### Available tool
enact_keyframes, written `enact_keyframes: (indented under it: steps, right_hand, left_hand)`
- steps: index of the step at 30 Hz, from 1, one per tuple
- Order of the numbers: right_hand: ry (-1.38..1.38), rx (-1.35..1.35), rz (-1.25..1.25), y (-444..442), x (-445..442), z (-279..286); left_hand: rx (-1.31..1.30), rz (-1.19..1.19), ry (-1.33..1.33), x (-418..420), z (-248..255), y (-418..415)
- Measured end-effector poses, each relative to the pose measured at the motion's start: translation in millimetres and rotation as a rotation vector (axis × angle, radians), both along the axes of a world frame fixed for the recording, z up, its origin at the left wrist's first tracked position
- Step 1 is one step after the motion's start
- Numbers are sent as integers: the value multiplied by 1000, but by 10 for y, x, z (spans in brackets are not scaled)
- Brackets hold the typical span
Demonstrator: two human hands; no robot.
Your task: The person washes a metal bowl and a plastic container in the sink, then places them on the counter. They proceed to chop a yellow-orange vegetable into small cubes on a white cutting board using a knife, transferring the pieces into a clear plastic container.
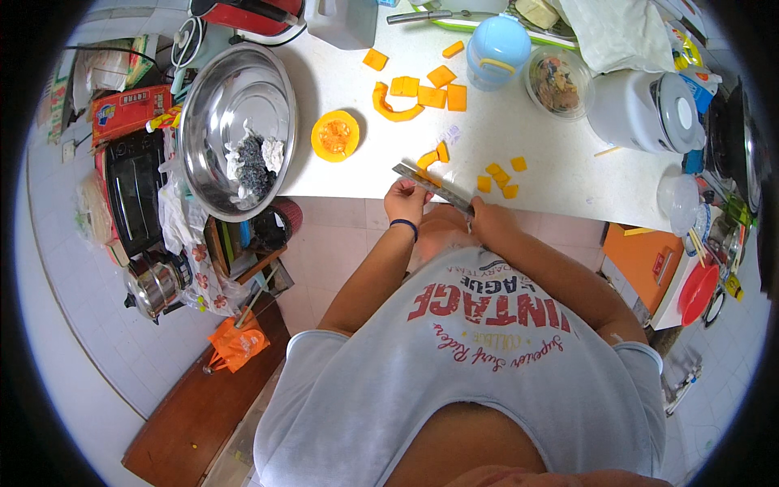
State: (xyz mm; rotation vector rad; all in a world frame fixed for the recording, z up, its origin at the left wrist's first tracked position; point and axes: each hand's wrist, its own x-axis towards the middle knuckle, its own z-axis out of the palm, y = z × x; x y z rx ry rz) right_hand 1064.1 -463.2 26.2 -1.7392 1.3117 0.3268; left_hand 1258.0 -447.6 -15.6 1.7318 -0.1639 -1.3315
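My right hand [494,223] grips the handle of a kitchen knife [429,184] at the front edge of the white table [365,176]. The broad blade slants up to the left, across a piece of pumpkin [429,178] that it partly covers. My left hand [405,199], with a dark band at the wrist, is curled close under the blade; whether its fingers hold anything is hidden. Just beyond the blade lie a curved pumpkin strip [428,159] and a small pumpkin piece [442,151]. Several thin pumpkin slices [500,176] rest to the right of the knife.
Farther back are several pumpkin chunks [431,97], a curved pumpkin piece [395,112] and a seeded pumpkin half [335,136]. At left, a steel basin [237,73] overhangs the table edge. A blue lidded container [498,49], a food tub [558,82] and a white appliance [639,112] stand right.
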Motion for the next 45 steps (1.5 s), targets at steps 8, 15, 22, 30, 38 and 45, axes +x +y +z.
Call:
enact_keyframes:
  steps: [8,15,22,30,38,45]
  right_hand:
    - [-145,-7,-83,-44,-182,129]
    - [-240,-63,-167,28,-402,229]
    - [-190,-76,-270,135,-765,447]
    - [-137,-139,-300,152,-839,564]
    - [-126,-83,-453,139,-838,629]
    - [-327,156,-621,42,-885,758]
  left_hand:
    - [71,-101,-131,-39,106,-31]
    - [137,-369,-310,133,-98,-47]
    - [-120,-490,-850,436,278,-383]
    - [-410,-762,-1263,471,357,-1097]
    - [-588,-677,-1038,162,391,-848]
    - [-250,-411,805,-398,260,-846]
